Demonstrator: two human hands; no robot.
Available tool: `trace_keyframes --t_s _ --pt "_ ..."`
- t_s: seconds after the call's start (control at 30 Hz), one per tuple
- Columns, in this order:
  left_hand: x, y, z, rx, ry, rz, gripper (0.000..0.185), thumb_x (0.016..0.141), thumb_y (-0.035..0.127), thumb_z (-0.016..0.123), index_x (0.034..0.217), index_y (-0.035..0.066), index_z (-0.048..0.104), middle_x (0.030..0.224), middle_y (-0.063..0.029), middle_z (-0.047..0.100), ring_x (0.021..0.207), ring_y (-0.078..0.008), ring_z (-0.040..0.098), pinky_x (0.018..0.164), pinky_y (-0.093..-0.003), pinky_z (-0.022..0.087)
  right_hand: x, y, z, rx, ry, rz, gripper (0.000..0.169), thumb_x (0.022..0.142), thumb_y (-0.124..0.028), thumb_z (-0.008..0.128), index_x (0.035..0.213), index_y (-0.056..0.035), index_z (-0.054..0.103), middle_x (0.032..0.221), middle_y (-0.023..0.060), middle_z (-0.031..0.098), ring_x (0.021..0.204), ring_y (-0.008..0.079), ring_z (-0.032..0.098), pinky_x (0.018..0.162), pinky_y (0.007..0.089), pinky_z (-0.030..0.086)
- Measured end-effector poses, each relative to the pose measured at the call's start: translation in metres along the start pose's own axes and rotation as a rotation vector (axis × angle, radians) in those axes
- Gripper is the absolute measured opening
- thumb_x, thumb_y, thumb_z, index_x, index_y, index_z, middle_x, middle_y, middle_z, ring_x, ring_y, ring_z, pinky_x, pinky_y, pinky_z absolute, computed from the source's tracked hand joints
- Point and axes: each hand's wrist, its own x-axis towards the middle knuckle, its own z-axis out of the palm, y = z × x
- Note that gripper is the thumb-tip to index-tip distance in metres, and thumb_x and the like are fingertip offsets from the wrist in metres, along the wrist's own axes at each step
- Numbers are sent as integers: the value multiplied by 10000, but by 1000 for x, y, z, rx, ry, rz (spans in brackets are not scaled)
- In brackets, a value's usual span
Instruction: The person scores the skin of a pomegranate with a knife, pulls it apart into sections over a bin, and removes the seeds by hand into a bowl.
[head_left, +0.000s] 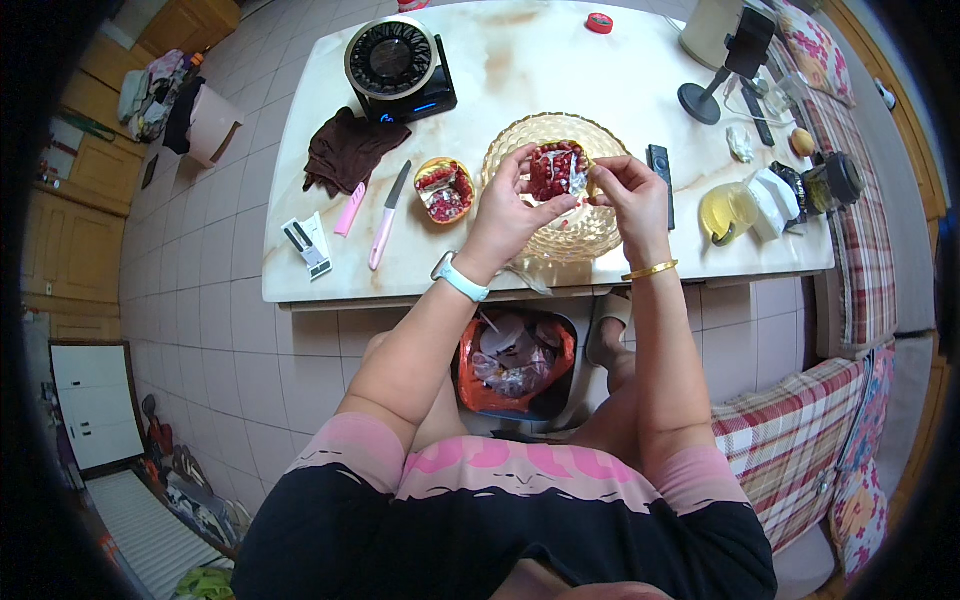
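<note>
My left hand (511, 202) grips a chunk of pomegranate (553, 171) whose red seeds face up between strips of pale membrane. At the chunk's right edge, the thumb and forefinger of my right hand (628, 193) are pinched together; whether they hold a bit of membrane or a seed is too small to tell. Beneath both hands lies a round, amber, textured glass plate (510, 139), with a few loose seeds on it. Left of the plate, another cut pomegranate piece (444, 192) rests on the table with its seeds showing.
A pink-handled knife (390, 217), its pink sheath (350, 210) and a brown cloth (349, 150) lie to the left, near a black fan (397, 64). On the right are a remote control (661, 184), a phone stand (701, 103) and a glass jug of yellow liquid (726, 210). A lined bin (517, 360) stands below the table edge.
</note>
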Motion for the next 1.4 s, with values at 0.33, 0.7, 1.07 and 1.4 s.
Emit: trace_keyframes --t_s 0.33,0.7,1.07,1.4 --pt "0 1 -6 91 -3 3 761 822 113 822 1397 -77 362 1265 -159 581 1134 -202 621 975 -319 522 -6 3 9 120 -3 47 147 902 -71 704 975 55 685 872 83 698 734 123 662 628 236 556" --pt "3 -7 -10 -94 -39 -110 755 822 116 818 1388 -113 375 1235 -177 613 1117 -198 634 961 -302 529 -2 13 3 217 -4 149 125 913 -78 692 972 31 679 894 74 690 767 122 657 644 257 578" --pt "1 15 -11 -276 -128 -338 709 846 78 787 1396 -105 379 1216 -176 634 1107 -195 633 925 -306 552 9 15 -6 -86 37 -42 117 903 -66 707 962 34 689 907 69 711 795 96 670 695 226 556" --pt "1 -6 -10 231 104 -9 722 804 80 823 1353 -78 380 1206 -167 615 1079 -189 650 930 -288 545 -2 -5 5 -495 180 -446 100 861 -100 746 879 -5 720 829 66 699 704 142 669 641 254 528"
